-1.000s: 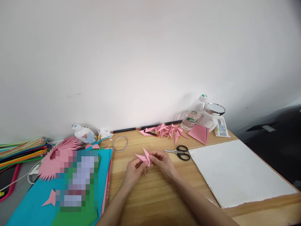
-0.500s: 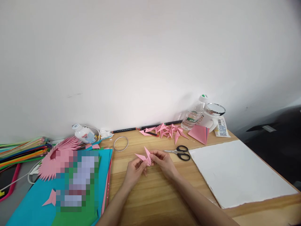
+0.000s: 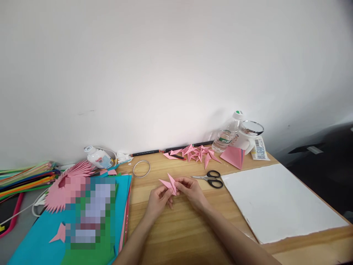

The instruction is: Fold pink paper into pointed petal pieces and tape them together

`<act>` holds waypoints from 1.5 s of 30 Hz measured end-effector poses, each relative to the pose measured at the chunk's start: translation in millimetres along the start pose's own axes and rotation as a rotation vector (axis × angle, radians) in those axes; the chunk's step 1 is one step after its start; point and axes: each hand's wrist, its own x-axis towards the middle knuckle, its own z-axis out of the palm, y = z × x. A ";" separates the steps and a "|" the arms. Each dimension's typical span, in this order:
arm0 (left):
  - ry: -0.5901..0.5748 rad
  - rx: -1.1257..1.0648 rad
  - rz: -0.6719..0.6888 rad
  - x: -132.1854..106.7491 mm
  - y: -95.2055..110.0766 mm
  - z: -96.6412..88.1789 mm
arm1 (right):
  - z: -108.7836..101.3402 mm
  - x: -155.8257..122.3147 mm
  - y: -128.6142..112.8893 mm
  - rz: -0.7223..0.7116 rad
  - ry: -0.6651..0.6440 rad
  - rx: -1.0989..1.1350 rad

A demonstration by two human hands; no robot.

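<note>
Between my two hands is a folded pink paper piece (image 3: 171, 183) with two sharp points, one reaching up and one to the left. My left hand (image 3: 158, 198) pinches its lower left side between thumb and fingers. On its right edge, my right hand (image 3: 190, 188) is closed with thumb and forefinger. The fingertips hide the bottom of the piece. Just right of my right hand lie black-handled scissors (image 3: 213, 179). Beyond the hands, several similar pink folded pieces (image 3: 195, 152) are heaped near the wall.
A white board (image 3: 281, 206) covers the right of the wooden table (image 3: 176, 235). A water bottle (image 3: 224, 138) and a mug (image 3: 246, 138) stand at the back right. Blue paper (image 3: 41, 235), a pink pleated ring (image 3: 59, 191) and a metal hoop (image 3: 141, 169) lie to the left.
The pink piece has turned slightly in my hands, its upper point shifting a little left and down. Both hands keep hold of it in nearly the same place.
</note>
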 end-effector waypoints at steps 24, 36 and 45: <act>-0.016 -0.055 -0.059 0.0 -3.2 -1.7 | 1.2 -2.1 -2.9 -0.005 -0.075 -0.041; -0.009 0.056 -0.041 -1.2 -8.1 0.4 | 1.2 -1.3 -5.3 0.005 -0.105 -0.053; -0.002 0.057 -0.056 -1.6 -6.4 2.8 | 2.1 -1.9 -8.3 -0.002 -0.086 -0.051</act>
